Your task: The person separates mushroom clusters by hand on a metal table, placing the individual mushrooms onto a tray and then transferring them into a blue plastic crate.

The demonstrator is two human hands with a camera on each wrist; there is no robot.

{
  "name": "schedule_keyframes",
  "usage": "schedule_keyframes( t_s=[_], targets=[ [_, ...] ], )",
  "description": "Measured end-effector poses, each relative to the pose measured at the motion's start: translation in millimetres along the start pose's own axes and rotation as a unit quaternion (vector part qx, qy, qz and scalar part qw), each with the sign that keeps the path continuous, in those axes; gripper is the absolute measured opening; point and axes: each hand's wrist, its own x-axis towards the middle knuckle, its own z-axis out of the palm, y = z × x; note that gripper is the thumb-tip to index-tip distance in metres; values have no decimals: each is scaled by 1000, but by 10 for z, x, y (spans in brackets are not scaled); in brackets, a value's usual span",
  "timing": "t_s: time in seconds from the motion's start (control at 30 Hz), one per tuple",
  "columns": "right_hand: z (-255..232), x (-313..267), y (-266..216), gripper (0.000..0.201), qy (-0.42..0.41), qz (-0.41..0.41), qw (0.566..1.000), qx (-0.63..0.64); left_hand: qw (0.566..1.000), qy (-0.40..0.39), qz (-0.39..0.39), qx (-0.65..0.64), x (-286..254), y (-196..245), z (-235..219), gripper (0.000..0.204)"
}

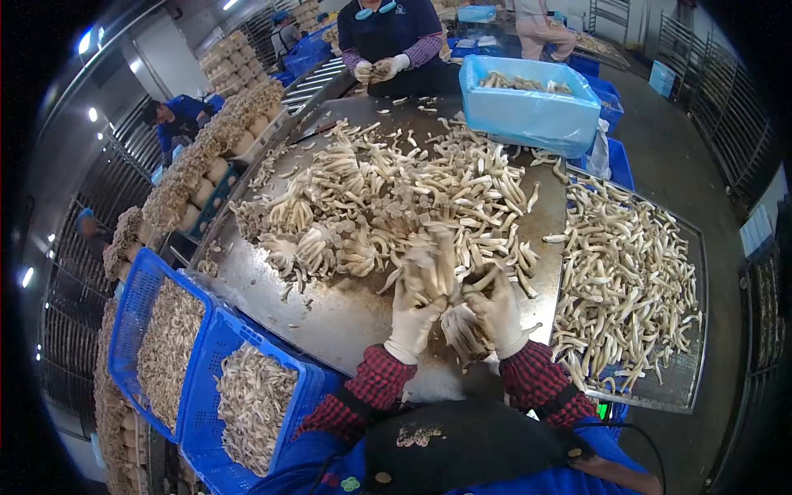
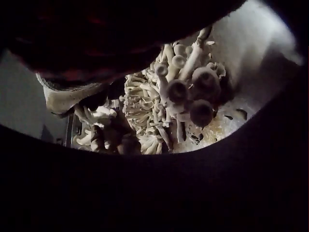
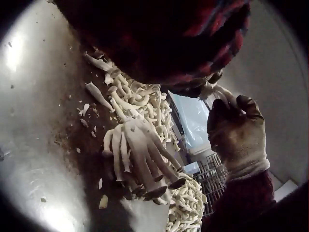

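Observation:
Thin off-white gloves cover both hands. In the head view the left hand [image 1: 415, 322] grips a bunch of long-stemmed mushrooms [image 1: 431, 272], blurred by motion. Close on its right, the right hand [image 1: 497, 315] has curled fingers around mushroom stems [image 1: 480, 285]. Between the wrists lies another cluster [image 1: 464, 332] on the metal table [image 1: 338, 322]. The right wrist view shows this cluster [image 3: 140, 150] with dark-edged caps, and the left hand [image 3: 239, 137] pinching a stem. Round caps [image 2: 193, 94] fill the middle of the left wrist view; the left fingers are hard to make out there.
A large mushroom pile [image 1: 371, 198] spreads beyond the hands. Loose mushrooms cover a mesh tray [image 1: 697, 330] at the right. Blue baskets [image 1: 191, 412] of small pieces stand at the left. A plastic-lined box [image 1: 528, 111] and another worker [image 1: 392, 37] are at the far side.

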Motion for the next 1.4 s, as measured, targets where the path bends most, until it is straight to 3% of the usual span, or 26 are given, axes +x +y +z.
schedule_keyframes(
  t_s=[0.03, 0.1, 0.13, 0.17, 0.2, 0.23, 0.27, 0.3, 0.37, 0.43, 0.47, 0.5, 0.57, 0.63, 0.77, 0.8, 0.83, 0.9, 0.97, 1.03, 1.1, 1.17, 1.23, 1.3, 1.37, 1.4],
  targets=[
    [42, -17, -61, 56, 1, 0, 1000, 0, 996, -11, 32, 86, -33, -48, 15, 69],
    [102, -27, -132, 52, 45, -50, 988, -139, 999, 4, 28, 15, -84, 23, 178, 70],
    [118, -39, -189, 33, 65, -56, 984, -158, 998, 0, 20, 61, -59, 53, 177, 68],
    [91, -21, -135, 33, 64, -57, 984, -158, 994, -3, 13, 106, -37, 80, 158, 67],
    [54, -9, -68, 28, 18, -31, 999, -1, 995, -7, -71, -64, -22, 105, 120, 65],
    [36, -11, -7, 22, -28, -3, 987, 157, 996, -7, -69, -64, 6, 100, 119, 65],
    [33, -20, 51, 24, -40, -34, 971, 235, 994, 15, -48, -93, 52, 88, 128, 60],
    [20, -28, -4, 24, -42, -34, 971, 234, 991, 37, -26, -122, 94, 98, 149, 56],
    [-23, -64, -142, 24, 19, -1, 992, 123, 994, 34, -60, -82, 95, 144, 159, 55],
    [36, -52, -207, 27, 31, -37, 993, 112, 999, 28, -33, 14, 31, 184, 190, 53],
    [48, -64, -267, 30, 31, -14, 999, 18, 997, 21, -64, -27, 21, 204, 208, 53],
    [58, -76, -336, 34, 30, 10, 997, -75, 974, -29, 52, 219, -19, 150, 229, 54],
    [44, -17, -117, 42, 15, 10, 999, -49, 999, -40, 9, 11, 30, 51, 274, 62],
    [83, -38, -130, 35, 69, -43, 997, 6, 998, -58, -28, 11, 24, 80, 209, 65],
    [41, 46, 135, 28, 16, -61, 985, 160, 992, -50, -113, -17, 81, 189, 200, 69],
    [49, 9, -20, 26, 34, -57, 974, 216, 987, -14, -126, -102, 62, 264, 262, 70],
    [47, -29, -167, 24, 53, -52, 960, 270, 987, -14, -126, -102, 84, 268, 254, 70],
    [-53, -4, -249, 28, 43, -34, 959, 277, 990, -32, -78, -112, 148, 271, 215, 69],
    [-136, 82, -156, 33, 16, 27, 982, 186, 989, -41, -102, -100, 88, 250, 163, 72],
    [-92, 64, -241, 38, 11, 20, 975, 221, 998, -27, -62, -2, 10, 200, 202, 74],
    [-64, 147, -76, 39, -26, 89, 976, 199, 998, -39, -19, 54, -1, 194, 246, 74],
    [-54, 94, -142, 39, -25, 69, 985, 157, 996, -43, -43, 69, 27, 289, 311, 68],
    [-9, 71, -168, 38, 43, 32, 981, 185, 994, -42, -35, 96, 64, 273, 214, 62],
    [-58, 32, -219, 27, -14, 65, 966, 250, 992, -22, -109, -67, 101, 299, 184, 69],
    [-36, 73, -78, 17, -15, -85, 988, 131, 996, -42, -74, 3, 78, 146, 104, 69],
    [-73, 153, 237, 17, -2, 29, 992, 124, 994, -87, -28, 62, 40, 60, 77, 71]
  ],
)
